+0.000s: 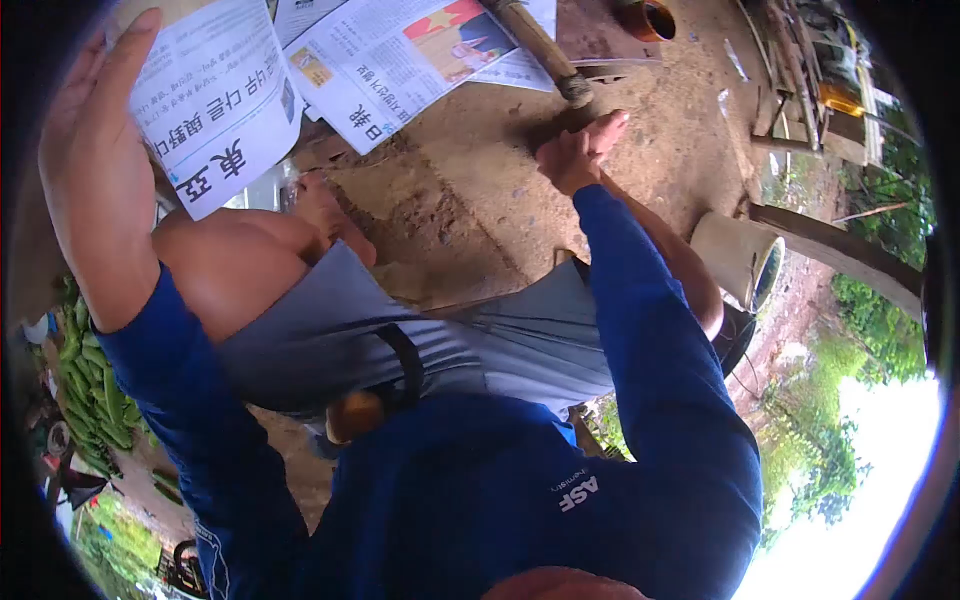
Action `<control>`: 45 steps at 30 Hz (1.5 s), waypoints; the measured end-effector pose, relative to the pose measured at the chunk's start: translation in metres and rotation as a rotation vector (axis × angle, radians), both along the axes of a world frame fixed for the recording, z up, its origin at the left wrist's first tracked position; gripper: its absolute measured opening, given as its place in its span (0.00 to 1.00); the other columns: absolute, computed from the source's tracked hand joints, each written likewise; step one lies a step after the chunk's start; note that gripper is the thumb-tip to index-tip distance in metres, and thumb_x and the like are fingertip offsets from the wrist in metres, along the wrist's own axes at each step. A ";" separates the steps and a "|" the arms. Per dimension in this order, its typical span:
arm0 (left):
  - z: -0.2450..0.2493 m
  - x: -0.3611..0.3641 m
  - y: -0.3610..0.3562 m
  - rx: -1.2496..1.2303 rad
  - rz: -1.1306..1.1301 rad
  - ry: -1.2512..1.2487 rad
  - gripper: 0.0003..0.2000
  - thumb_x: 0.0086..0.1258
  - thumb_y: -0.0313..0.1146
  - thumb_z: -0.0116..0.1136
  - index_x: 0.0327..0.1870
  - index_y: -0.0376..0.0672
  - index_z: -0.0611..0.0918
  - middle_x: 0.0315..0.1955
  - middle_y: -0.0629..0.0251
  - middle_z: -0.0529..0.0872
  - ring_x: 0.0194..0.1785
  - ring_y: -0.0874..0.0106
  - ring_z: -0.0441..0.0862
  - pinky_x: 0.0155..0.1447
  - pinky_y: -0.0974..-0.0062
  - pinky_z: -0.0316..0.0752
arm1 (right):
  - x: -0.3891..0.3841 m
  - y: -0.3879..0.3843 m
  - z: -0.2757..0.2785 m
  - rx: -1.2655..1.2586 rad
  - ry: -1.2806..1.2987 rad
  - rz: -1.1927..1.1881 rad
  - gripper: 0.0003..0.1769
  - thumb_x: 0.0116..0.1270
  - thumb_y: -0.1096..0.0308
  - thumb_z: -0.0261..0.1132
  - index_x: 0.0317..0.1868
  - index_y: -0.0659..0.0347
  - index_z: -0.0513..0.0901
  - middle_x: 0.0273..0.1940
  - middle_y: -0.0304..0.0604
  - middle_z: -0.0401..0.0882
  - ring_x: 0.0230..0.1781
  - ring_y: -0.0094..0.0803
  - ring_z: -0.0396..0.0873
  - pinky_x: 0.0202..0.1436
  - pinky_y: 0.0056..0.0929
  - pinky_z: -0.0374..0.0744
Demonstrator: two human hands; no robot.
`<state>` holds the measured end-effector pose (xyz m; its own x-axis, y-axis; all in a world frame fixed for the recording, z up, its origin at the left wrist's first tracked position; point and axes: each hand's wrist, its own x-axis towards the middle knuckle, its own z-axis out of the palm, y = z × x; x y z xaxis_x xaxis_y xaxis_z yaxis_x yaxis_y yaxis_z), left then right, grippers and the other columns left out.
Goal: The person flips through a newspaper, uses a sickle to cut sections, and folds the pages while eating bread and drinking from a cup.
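Note:
My left hand (pixel 105 95) is raised at the upper left, its thumb pressed on a newspaper sheet (pixel 225 100) with large black print. That sheet hangs over my bent leg. Beside it on the ground lies another newspaper (pixel 385 65) with a coloured picture. My right hand (pixel 568 162) is low by my foot (pixel 606 132), overlapping it in this view, and its fingers are mostly hidden. Just beyond it is the end of a wooden pole (pixel 545 48), which lies across the papers.
I sit on bare brown ground (pixel 460 180). A brown pot (pixel 648 20) stands at the top, and a pale cylindrical container (pixel 735 258) lies to the right near a wooden beam (pixel 840 245). Long green pods (pixel 95 390) are heaped at the far left.

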<state>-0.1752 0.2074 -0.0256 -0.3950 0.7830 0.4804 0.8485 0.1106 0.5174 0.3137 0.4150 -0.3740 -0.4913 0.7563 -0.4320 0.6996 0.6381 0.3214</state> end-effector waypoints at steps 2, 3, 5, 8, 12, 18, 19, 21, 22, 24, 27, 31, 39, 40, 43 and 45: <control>-0.007 -0.010 -0.003 -0.003 -0.077 0.117 0.15 0.81 0.28 0.54 0.63 0.37 0.85 0.62 0.56 0.82 0.63 0.71 0.81 0.69 0.76 0.71 | -0.016 0.011 0.009 -0.136 -0.090 0.019 0.24 0.71 0.48 0.60 0.65 0.43 0.82 0.72 0.47 0.69 0.73 0.56 0.62 0.71 0.76 0.58; -0.009 -0.009 0.000 0.054 -0.072 -0.060 0.15 0.81 0.26 0.53 0.64 0.38 0.84 0.62 0.55 0.82 0.64 0.71 0.80 0.69 0.76 0.71 | -0.023 0.020 0.013 -0.201 -0.139 0.032 0.22 0.73 0.51 0.57 0.62 0.43 0.84 0.71 0.49 0.71 0.73 0.58 0.63 0.72 0.78 0.56; -0.010 -0.002 0.006 0.127 -0.038 -0.318 0.15 0.79 0.24 0.55 0.63 0.38 0.84 0.61 0.53 0.83 0.62 0.70 0.81 0.65 0.75 0.74 | -0.034 0.035 0.016 -0.319 -0.197 0.054 0.20 0.74 0.52 0.55 0.59 0.45 0.86 0.69 0.51 0.74 0.72 0.59 0.64 0.73 0.79 0.54; 0.001 0.015 0.022 0.165 -0.057 -0.531 0.11 0.75 0.26 0.58 0.55 0.34 0.80 0.46 0.53 0.84 0.44 0.71 0.84 0.46 0.74 0.80 | -0.032 0.040 0.013 -0.285 -0.038 -0.007 0.21 0.73 0.51 0.56 0.59 0.47 0.85 0.68 0.50 0.75 0.70 0.57 0.66 0.71 0.75 0.56; 0.003 0.047 0.040 0.249 -0.140 -0.620 0.13 0.74 0.30 0.59 0.50 0.29 0.73 0.31 0.55 0.83 0.27 0.71 0.86 0.28 0.75 0.82 | -0.034 0.042 0.011 0.280 0.387 -0.338 0.23 0.71 0.49 0.56 0.58 0.49 0.84 0.66 0.49 0.75 0.68 0.54 0.67 0.69 0.70 0.58; 0.012 0.078 0.051 0.259 0.153 -0.455 0.10 0.74 0.27 0.58 0.53 0.35 0.81 0.43 0.52 0.89 0.41 0.65 0.89 0.44 0.71 0.84 | -0.033 0.049 0.015 0.543 0.563 -0.372 0.25 0.68 0.47 0.57 0.57 0.53 0.82 0.62 0.47 0.77 0.65 0.51 0.70 0.66 0.63 0.62; 0.011 0.071 0.049 0.239 0.102 -0.422 0.09 0.73 0.27 0.58 0.50 0.35 0.81 0.41 0.50 0.89 0.40 0.62 0.88 0.43 0.69 0.83 | -0.032 0.050 0.012 0.489 0.530 -0.317 0.26 0.68 0.46 0.57 0.57 0.53 0.82 0.62 0.47 0.77 0.64 0.50 0.71 0.65 0.61 0.62; 0.010 0.049 0.043 0.204 0.005 -0.373 0.08 0.70 0.27 0.58 0.45 0.35 0.82 0.36 0.48 0.88 0.37 0.56 0.87 0.40 0.64 0.81 | -0.030 0.052 0.001 0.363 0.455 -0.194 0.27 0.67 0.45 0.57 0.57 0.54 0.82 0.61 0.47 0.78 0.63 0.49 0.72 0.64 0.59 0.64; 0.011 0.042 0.042 0.195 -0.015 -0.365 0.07 0.69 0.28 0.58 0.43 0.34 0.82 0.34 0.46 0.87 0.35 0.53 0.86 0.38 0.62 0.80 | -0.028 0.054 -0.004 0.310 0.420 -0.123 0.27 0.67 0.45 0.58 0.57 0.55 0.81 0.60 0.46 0.78 0.62 0.48 0.72 0.64 0.58 0.64; 0.011 0.040 0.041 0.229 -0.022 -0.357 0.06 0.67 0.28 0.58 0.38 0.34 0.83 0.30 0.43 0.86 0.33 0.47 0.85 0.35 0.58 0.78 | -0.028 0.057 -0.011 0.234 0.372 -0.009 0.28 0.66 0.44 0.58 0.56 0.56 0.81 0.59 0.46 0.78 0.61 0.47 0.73 0.63 0.55 0.65; 0.008 0.047 0.038 0.361 -0.005 -0.462 0.07 0.63 0.24 0.60 0.41 0.34 0.83 0.33 0.43 0.86 0.37 0.47 0.86 0.39 0.59 0.79 | -0.024 0.054 -0.015 0.197 0.339 0.084 0.30 0.65 0.43 0.58 0.56 0.58 0.80 0.57 0.45 0.79 0.59 0.45 0.74 0.61 0.51 0.67; 0.000 0.050 0.039 0.332 -0.038 -0.544 0.10 0.69 0.24 0.61 0.48 0.32 0.84 0.39 0.49 0.89 0.40 0.66 0.88 0.45 0.69 0.81 | -0.030 0.035 0.006 0.379 0.336 -0.079 0.35 0.60 0.44 0.62 0.57 0.65 0.76 0.55 0.50 0.76 0.61 0.48 0.72 0.65 0.51 0.67; 0.004 0.051 0.034 0.361 -0.006 -0.453 0.09 0.66 0.24 0.61 0.45 0.32 0.82 0.35 0.44 0.87 0.37 0.54 0.88 0.41 0.65 0.81 | -0.039 0.019 0.023 0.461 0.290 -0.188 0.44 0.54 0.46 0.68 0.60 0.75 0.70 0.53 0.57 0.71 0.63 0.53 0.68 0.70 0.51 0.66; 0.004 0.050 0.034 0.372 0.001 -0.432 0.09 0.66 0.24 0.61 0.45 0.32 0.82 0.35 0.44 0.87 0.36 0.53 0.88 0.41 0.65 0.81 | -0.041 0.020 0.021 0.443 0.292 -0.190 0.44 0.54 0.46 0.68 0.60 0.75 0.70 0.53 0.58 0.71 0.63 0.53 0.67 0.70 0.51 0.66; 0.004 0.049 0.033 0.345 0.000 -0.464 0.09 0.66 0.24 0.60 0.46 0.32 0.82 0.35 0.45 0.87 0.36 0.54 0.88 0.41 0.64 0.81 | -0.041 0.025 0.014 0.398 0.287 -0.201 0.44 0.54 0.46 0.68 0.60 0.75 0.70 0.54 0.58 0.69 0.64 0.54 0.66 0.71 0.51 0.65; 0.006 0.048 0.033 0.292 0.001 -0.505 0.09 0.66 0.24 0.60 0.46 0.33 0.82 0.35 0.45 0.87 0.36 0.54 0.88 0.41 0.64 0.81 | -0.038 0.030 0.011 0.372 0.283 -0.213 0.44 0.54 0.46 0.68 0.61 0.75 0.70 0.55 0.59 0.68 0.64 0.54 0.65 0.71 0.51 0.64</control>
